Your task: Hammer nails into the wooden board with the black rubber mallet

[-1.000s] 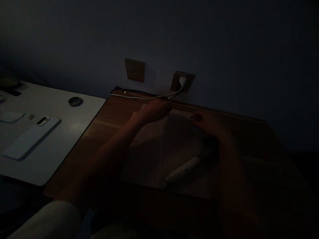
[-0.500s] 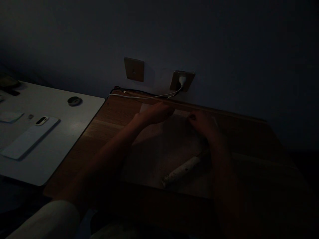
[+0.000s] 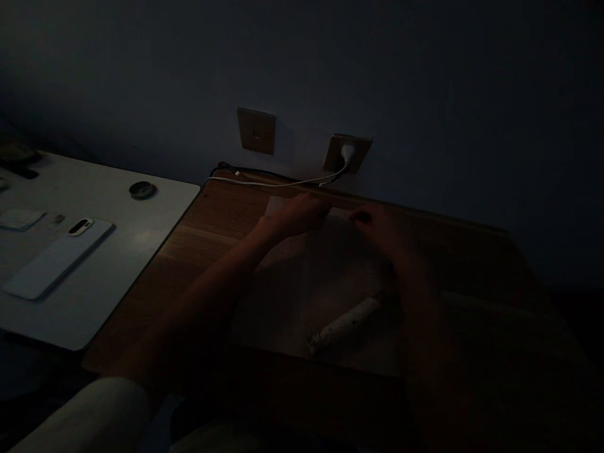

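A pale sheet (image 3: 292, 283), which looks like paper, lies flat on the wooden tabletop. My left hand (image 3: 304, 212) rests at the far edge of this sheet with its fingers curled closed. To its right, my right hand (image 3: 380, 229) is at the same far edge, thumb and fingers pinched together. Darkness hides what is between the fingers of either hand. On the near part of the sheet lies a whitish stick-shaped thing (image 3: 344, 324) with dark specks, slanting up to the right. Its far end runs into shadow beside my right forearm.
A white board (image 3: 141, 236) on the left carries a phone (image 3: 56, 261) and a small round lid-like thing (image 3: 142, 190). Along the wall, a white cable (image 3: 264, 184) runs to a plug in a socket (image 3: 348, 154). The wooden tabletop (image 3: 198, 242) meets the wall behind.
My right hand has shifted slightly left toward my left hand. My left hand stays nearly in place. The view has moved a little; the sheet and stick-shaped thing lie as before.
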### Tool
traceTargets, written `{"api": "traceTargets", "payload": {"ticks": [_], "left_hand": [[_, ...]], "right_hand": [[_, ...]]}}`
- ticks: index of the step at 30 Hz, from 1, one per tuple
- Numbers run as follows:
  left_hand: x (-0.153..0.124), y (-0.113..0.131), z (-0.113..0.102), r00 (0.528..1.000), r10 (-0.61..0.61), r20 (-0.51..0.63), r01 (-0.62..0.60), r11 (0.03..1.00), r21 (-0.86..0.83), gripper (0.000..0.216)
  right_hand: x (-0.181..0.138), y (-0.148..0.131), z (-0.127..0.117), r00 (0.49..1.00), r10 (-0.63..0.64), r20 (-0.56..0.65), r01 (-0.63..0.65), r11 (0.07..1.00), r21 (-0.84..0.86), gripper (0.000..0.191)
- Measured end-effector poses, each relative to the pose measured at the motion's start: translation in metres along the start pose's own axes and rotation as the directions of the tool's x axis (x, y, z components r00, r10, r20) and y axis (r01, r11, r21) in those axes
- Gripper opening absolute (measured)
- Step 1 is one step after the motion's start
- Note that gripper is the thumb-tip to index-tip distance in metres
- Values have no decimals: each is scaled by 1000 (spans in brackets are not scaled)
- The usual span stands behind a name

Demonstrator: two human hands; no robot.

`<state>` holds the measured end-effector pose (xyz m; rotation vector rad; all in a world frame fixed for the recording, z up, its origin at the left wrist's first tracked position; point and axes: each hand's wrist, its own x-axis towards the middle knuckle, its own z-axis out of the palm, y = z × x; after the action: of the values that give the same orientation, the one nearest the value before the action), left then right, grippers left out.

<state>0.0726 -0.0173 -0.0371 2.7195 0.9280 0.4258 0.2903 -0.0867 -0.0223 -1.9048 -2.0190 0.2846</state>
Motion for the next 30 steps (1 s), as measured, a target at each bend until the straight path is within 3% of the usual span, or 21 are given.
{"api": "traceTargets", "payload": {"ticks": [15,20,26,30], "left_hand": [[3,-5,4,997,64,-35,-67,992,-104,26],[2,-4,3,997,69,-45,-73,993,-95,25],[2,-5,1,995,-7,-95,-5,992,-127,18],[5,-5,3,993,16,-118,-34,987,-156,20]], "right_hand": [[4,-1,22,1000,-27,-6,27,999,36,26],[4,-5,21,999,-46,15,46,999,28,26],[1,-10,14,996,-87,32,86,996,32,32],[1,-10,10,997,-72,1,72,995,66,32]]}}
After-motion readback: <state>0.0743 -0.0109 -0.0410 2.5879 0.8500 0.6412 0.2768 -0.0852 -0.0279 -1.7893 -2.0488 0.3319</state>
